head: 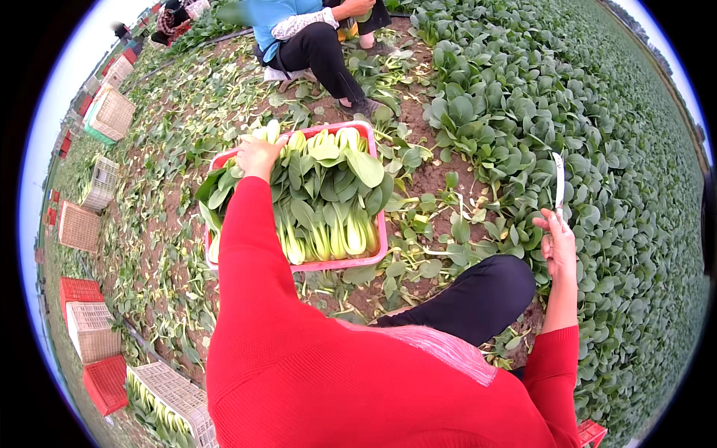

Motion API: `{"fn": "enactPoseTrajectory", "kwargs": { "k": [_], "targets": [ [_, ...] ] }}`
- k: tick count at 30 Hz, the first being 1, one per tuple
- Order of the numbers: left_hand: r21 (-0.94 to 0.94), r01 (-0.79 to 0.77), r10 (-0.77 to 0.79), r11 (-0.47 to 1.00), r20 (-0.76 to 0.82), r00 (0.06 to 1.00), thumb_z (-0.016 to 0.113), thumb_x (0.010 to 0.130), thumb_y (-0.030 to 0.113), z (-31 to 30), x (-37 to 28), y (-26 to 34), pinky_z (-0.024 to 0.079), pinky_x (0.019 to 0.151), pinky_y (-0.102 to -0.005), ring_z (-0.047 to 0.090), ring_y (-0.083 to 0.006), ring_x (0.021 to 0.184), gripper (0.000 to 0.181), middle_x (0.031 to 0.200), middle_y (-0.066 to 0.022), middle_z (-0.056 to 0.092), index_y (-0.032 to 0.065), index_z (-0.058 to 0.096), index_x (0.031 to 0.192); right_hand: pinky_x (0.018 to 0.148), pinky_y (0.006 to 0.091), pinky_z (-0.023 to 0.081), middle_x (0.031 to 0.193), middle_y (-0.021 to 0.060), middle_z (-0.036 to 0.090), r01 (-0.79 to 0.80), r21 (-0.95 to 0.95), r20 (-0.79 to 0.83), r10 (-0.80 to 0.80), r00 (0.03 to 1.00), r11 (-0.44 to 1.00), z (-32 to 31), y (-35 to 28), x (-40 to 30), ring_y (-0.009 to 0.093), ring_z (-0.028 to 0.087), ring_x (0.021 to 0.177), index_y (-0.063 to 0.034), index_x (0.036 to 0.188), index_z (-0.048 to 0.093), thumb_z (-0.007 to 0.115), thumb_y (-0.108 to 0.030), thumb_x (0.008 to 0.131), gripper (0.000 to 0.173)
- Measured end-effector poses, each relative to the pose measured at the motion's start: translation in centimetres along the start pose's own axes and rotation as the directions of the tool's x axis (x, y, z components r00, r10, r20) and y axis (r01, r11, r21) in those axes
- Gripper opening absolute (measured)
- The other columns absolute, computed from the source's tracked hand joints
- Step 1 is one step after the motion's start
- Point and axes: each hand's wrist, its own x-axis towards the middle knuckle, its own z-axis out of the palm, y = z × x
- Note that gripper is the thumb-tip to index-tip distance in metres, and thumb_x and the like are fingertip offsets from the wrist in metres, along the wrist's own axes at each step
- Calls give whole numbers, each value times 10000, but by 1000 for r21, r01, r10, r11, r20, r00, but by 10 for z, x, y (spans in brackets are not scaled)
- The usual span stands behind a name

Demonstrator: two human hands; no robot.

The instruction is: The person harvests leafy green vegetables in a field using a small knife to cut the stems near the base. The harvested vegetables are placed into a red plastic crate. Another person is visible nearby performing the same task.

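A red plastic crate [382,241] stands on the ground before me, packed with rows of bok choy [336,224]. Its pale stem ends point toward the near and far sides, with dark leaves meeting in the middle. My left hand [259,154] is at the crate's far left corner, with thumb and fingers around a bok choy head [273,130]; part of the grip is hidden behind the hand. Off to the right, my right hand [557,243] grips a knife [559,182], its slightly curved blade pointing up and away over the growing plants.
Dense rows of growing bok choy [627,235] fill the right side. Cut leaves [173,185] litter the soil. A co-worker in a blue top [285,17] sits beyond the crate. White crates [168,386] and red crates [106,383] line the left; one lying over spills greens.
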Motion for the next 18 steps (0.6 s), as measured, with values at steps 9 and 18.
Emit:
{"fn": "enactPoseTrajectory", "kwargs": {
  "k": [9, 18],
  "targets": [
    [44, 63, -61, 997, -50, 997, 466, 705, 868, 126, 14, -25, 343, 1039, -558, 463, -474, 1257, 1214, 1464, -321, 329, -49, 252, 1471, 329, 197, 317, 873, 110, 677, -62, 95, -150, 76, 986, 994, -36, 45, -29, 50, 428, 383, -2, 1181, 579, 634, -358, 925, 442],
    [257, -102, 82, 961, 87, 993, 356, 810, 810, -31, 8, 21, 256, 1097, -525, 428, -359, 1339, 953, 1369, -193, 533, 10, 609, 1263, 325, 199, 325, 846, 113, 676, -96, 175, -286, 144, 947, 980, -107, 94, -87, 54, 425, 379, -52, 1043, 600, 650, -338, 903, 322]
  ]
}}
